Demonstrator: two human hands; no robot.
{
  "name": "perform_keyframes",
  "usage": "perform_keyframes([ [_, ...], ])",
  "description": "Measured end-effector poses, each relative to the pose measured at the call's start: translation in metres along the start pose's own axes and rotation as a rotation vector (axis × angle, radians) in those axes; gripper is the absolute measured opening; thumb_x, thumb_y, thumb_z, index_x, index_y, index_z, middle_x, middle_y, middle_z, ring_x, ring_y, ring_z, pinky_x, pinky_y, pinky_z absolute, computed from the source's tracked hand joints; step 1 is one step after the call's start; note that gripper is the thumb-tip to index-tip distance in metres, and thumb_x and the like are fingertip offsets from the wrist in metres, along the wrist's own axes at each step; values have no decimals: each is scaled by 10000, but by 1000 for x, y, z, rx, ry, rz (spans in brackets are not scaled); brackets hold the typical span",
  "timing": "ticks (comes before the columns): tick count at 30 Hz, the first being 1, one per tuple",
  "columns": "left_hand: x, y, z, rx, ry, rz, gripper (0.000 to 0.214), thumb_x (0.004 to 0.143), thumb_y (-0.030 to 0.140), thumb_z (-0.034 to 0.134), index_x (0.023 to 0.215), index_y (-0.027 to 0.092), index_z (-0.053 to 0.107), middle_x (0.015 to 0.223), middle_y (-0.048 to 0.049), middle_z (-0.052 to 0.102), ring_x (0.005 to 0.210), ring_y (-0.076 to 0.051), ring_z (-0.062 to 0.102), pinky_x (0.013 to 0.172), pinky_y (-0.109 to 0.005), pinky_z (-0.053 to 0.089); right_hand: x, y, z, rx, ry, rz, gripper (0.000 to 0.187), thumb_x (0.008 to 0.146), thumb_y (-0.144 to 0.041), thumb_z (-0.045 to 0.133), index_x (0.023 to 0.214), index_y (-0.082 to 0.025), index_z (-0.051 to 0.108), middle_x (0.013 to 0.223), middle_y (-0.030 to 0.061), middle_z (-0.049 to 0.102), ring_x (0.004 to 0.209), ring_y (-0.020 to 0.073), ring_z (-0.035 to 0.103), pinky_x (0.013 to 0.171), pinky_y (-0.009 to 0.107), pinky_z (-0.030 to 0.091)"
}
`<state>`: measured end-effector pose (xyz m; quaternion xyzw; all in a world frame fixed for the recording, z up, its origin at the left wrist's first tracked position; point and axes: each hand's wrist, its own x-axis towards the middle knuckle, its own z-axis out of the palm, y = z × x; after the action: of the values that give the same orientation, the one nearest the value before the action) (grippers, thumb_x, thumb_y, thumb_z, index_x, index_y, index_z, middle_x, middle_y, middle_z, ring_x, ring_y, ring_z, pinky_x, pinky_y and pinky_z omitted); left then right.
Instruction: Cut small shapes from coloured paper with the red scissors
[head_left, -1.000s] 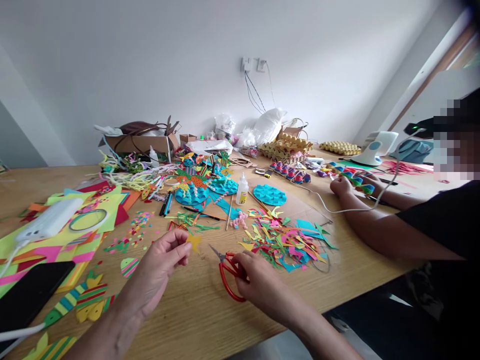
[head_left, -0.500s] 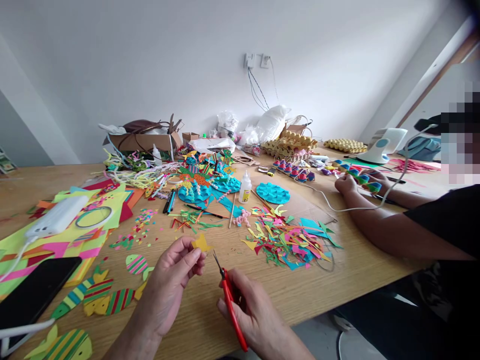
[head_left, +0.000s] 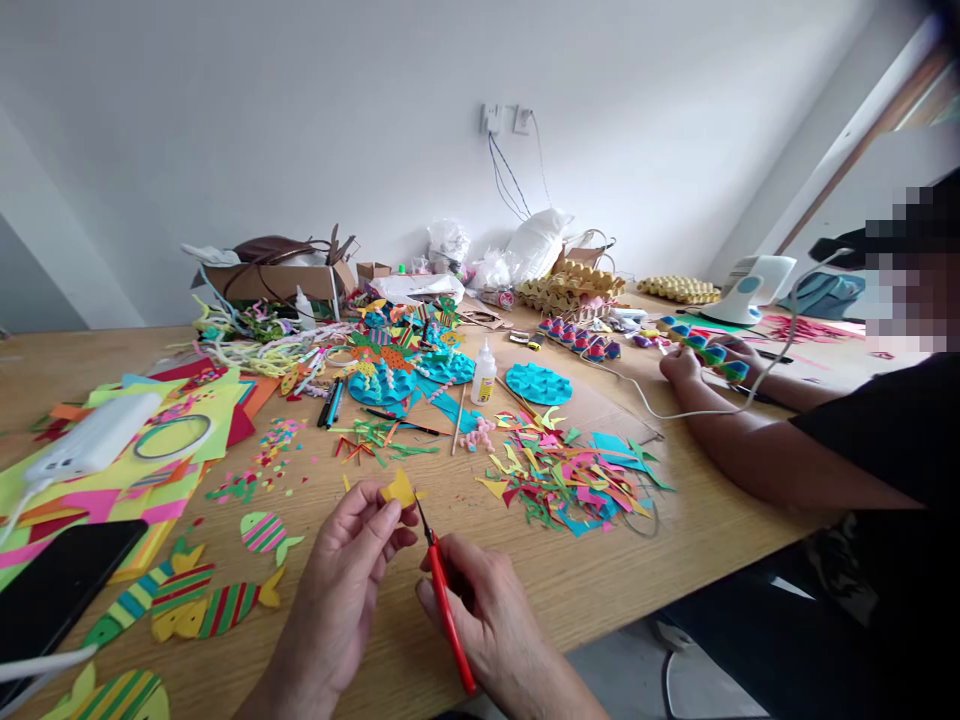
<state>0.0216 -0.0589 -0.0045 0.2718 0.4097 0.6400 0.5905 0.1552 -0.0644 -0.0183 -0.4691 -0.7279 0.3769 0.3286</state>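
Observation:
A small yellow paper piece (head_left: 399, 489) is pinched between the thumb and fingers of my left hand (head_left: 352, 570). My right hand (head_left: 484, 600) grips red-handled scissors (head_left: 450, 620), whose blade tips meet the right edge of the yellow paper. Left of my left hand lie striped paper fish, among them a pink-and-green one (head_left: 262, 532) and a red-and-green one with a yellow tail (head_left: 229, 607). Beyond my right hand spreads a heap of coloured paper scraps (head_left: 570, 475).
A glue bottle (head_left: 484, 375) stands mid-table by blue egg-carton discs (head_left: 538, 383). At left are a black phone (head_left: 67, 590), a white power bank (head_left: 94, 435) and coloured paper sheets. To the right, another person's hands (head_left: 682, 368) hold a painted egg-carton strip; a white cable (head_left: 652, 408) crosses there.
The scissors have moved left to the yellow paper, and their blades now reach its edge. A small yellow sliver shows beyond my left hand. The camera view has shifted slightly.

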Motion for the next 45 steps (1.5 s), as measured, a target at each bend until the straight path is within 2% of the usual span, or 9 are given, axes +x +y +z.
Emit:
perform_keyframes([
  [8,-1,-4,6,-20,61,1,217,597,276,792,741,194,652,709,30,674,690,-115,604,637,-195,498,2,5,6,20,17,-16,167,738,-291,452,621,-201,375,531,-51,369,488,94,326,467,199,241],
  [20,-1,-6,4,-2,22,-26,211,589,272,795,694,183,634,673,33,667,642,-111,602,614,-203,504,0,7,4,-2,17,-26,168,729,-266,475,608,-195,382,528,-53,366,480,88,320,460,193,234],
  [29,-5,-7,4,38,-51,-83,157,620,260,764,701,190,648,663,25,676,647,-128,626,643,-216,507,-3,8,2,-32,-10,-13,161,775,-233,478,629,-181,433,543,-50,399,489,86,338,467,192,240],
  [35,-4,-8,6,113,-114,-103,145,650,289,736,687,185,642,665,11,668,655,-137,607,644,-230,500,-8,16,5,-15,16,7,295,843,-340,409,588,-191,397,516,-48,375,470,89,330,453,200,238],
  [40,1,-10,7,133,-142,-158,156,642,279,741,656,180,621,652,13,655,651,-134,590,630,-228,492,-10,24,6,-32,25,65,307,830,-392,379,596,-194,397,531,-23,413,482,103,365,475,215,253],
  [45,4,-11,6,184,-217,-203,105,709,257,687,684,181,619,682,10,648,675,-126,569,646,-224,482,-13,29,6,-25,7,105,319,820,-422,363,598,-195,390,538,-13,425,492,109,386,478,214,260],
])
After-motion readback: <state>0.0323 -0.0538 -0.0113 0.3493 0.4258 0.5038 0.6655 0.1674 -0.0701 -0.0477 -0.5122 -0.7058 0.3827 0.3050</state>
